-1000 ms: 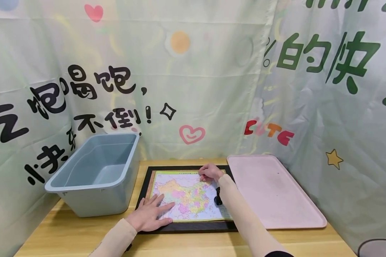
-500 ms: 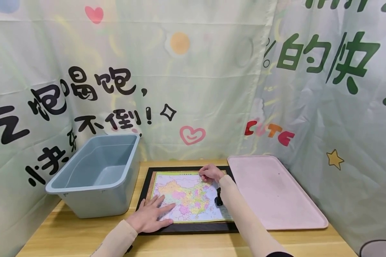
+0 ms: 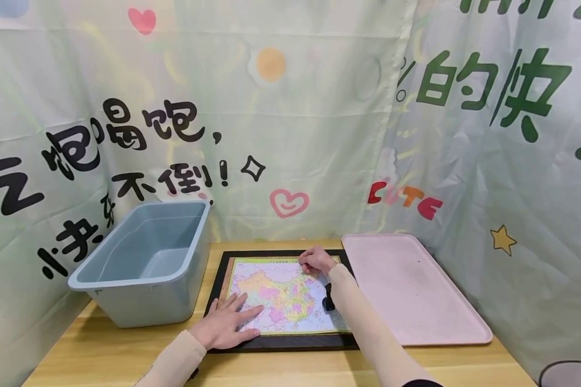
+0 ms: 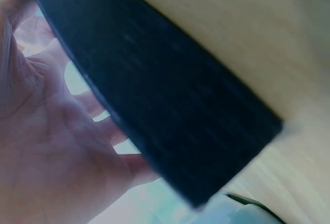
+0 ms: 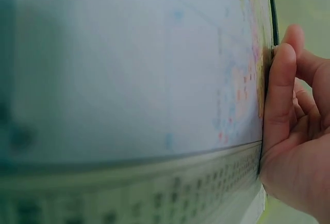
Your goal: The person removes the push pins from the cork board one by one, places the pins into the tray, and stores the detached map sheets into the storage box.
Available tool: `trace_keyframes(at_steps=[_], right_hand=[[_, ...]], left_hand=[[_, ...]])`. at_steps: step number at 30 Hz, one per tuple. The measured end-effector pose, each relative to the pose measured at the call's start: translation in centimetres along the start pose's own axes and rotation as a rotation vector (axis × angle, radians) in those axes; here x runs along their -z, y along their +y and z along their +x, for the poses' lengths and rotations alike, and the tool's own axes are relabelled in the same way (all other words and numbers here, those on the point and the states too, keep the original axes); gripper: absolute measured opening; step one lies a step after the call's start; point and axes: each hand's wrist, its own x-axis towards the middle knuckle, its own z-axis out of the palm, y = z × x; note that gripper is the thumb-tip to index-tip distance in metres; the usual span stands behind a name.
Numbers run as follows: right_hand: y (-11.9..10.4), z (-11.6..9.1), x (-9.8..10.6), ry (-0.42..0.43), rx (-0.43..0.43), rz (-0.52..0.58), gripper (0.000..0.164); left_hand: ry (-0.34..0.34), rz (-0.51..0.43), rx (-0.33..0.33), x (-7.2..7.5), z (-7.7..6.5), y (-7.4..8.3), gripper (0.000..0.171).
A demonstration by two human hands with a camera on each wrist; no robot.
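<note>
A coloured map of China lies on a brown board in a black frame. My left hand rests with fingers spread over the map's lower left and the frame. In the left wrist view, its palm shows beyond the dark frame bar. My right hand is at the map's top edge, fingers curled. In the right wrist view, its thumb and forefinger meet close over the map; a tiny pale thing, too small to name, shows at the tips.
A deep blue-grey bin stands on the left of the wooden table. A shallow pink tray lies close to the frame's right side. Behind the table hangs a printed cloth. A small black device sits at my right wrist.
</note>
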Motion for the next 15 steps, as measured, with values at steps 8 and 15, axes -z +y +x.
trace_keyframes(at_steps=[8,15], right_hand=[[-0.05,-0.31,-0.07,-0.002,0.012,-0.016,0.020],[-0.36,-0.82,-0.15,-0.014,0.010,-0.026,0.021]], left_hand=[[-0.005,0.004,0.000,0.06,0.04,-0.02,0.063],[-0.008,-0.010,0.002,0.12,-0.04,0.08,0.062]])
